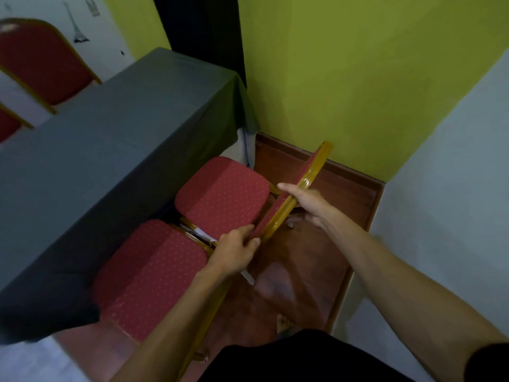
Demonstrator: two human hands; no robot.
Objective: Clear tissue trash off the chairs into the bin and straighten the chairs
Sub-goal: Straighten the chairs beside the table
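Two red dotted chairs with gold frames stand side by side, their seats tucked under a grey-clothed table (110,128). The far chair's seat (223,197) is bare. Both hands grip the gold top rail of its backrest (311,175): my left hand (237,249) holds the near end, my right hand (308,199) the middle. The near chair's seat (154,274) lies under my left forearm and is bare too. A scrap of white paper or tissue (199,232) shows in the gap between the two seats. No bin is in view.
A green wall and a pale wall meet in a corner just right of the chairs, leaving a narrow strip of reddish floor (316,271). Two more red chairs (41,64) stand beyond the table at the upper left. A dark curtain (201,23) hangs behind the table.
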